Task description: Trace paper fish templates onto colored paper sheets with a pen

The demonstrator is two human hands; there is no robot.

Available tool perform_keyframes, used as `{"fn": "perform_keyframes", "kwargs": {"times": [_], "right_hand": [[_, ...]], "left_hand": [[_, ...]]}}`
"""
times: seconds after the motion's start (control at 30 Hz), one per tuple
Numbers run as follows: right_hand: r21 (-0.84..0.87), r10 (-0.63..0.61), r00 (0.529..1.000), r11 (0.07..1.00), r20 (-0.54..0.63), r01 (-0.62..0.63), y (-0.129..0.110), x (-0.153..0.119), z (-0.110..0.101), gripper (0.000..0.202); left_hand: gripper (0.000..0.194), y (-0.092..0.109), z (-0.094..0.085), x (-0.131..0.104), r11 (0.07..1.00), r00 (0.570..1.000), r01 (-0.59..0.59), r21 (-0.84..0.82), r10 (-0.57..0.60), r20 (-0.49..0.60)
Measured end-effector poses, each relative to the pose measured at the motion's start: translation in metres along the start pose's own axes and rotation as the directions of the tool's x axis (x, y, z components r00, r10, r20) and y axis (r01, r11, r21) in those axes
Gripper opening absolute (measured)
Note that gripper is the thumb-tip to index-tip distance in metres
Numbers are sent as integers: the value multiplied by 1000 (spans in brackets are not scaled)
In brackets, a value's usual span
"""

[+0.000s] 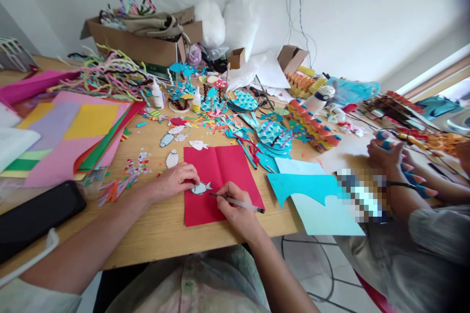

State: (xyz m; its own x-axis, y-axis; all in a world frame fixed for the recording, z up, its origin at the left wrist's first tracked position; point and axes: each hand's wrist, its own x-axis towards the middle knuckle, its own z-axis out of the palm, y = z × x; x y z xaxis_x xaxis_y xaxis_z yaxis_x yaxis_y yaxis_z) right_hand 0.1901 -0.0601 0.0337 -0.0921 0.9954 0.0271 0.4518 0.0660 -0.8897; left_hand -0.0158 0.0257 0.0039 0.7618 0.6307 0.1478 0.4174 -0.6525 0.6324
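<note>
A creased sheet of red paper (235,166) lies on the wooden table in front of me. On its left half rests a small pale fish cutout (200,188). The fingertips of my left hand (179,178) press on the fish's head end. My right hand (237,205) grips a pen (242,203), its tip close to the fish's tail. Several other fish cutouts lie above and left of the sheet, among them a white one (198,145) at its top edge and another (172,159) beside my left hand.
Coloured paper sheets (93,120) and a black phone (40,215) lie at the left. Glue bottles (157,94), scraps and blue paper crafts (273,137) fill the back. Blue sheets (304,188) overhang the front edge at right, near another person's hands (387,156).
</note>
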Motion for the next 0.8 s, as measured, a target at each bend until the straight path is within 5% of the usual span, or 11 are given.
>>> {"fn": "perform_keyframes", "kwargs": {"times": [0.2,0.8], "right_hand": [[-41,10,997,999,-75,-13,5,1,-6,8],[40,-69,990,997,126,65,3,6,10,9]], "left_hand": [[12,2,-1,0,1000,1000,8,-12,-8,12],[16,0,1,0,1000,1000,1,-9,-1,-8]]}}
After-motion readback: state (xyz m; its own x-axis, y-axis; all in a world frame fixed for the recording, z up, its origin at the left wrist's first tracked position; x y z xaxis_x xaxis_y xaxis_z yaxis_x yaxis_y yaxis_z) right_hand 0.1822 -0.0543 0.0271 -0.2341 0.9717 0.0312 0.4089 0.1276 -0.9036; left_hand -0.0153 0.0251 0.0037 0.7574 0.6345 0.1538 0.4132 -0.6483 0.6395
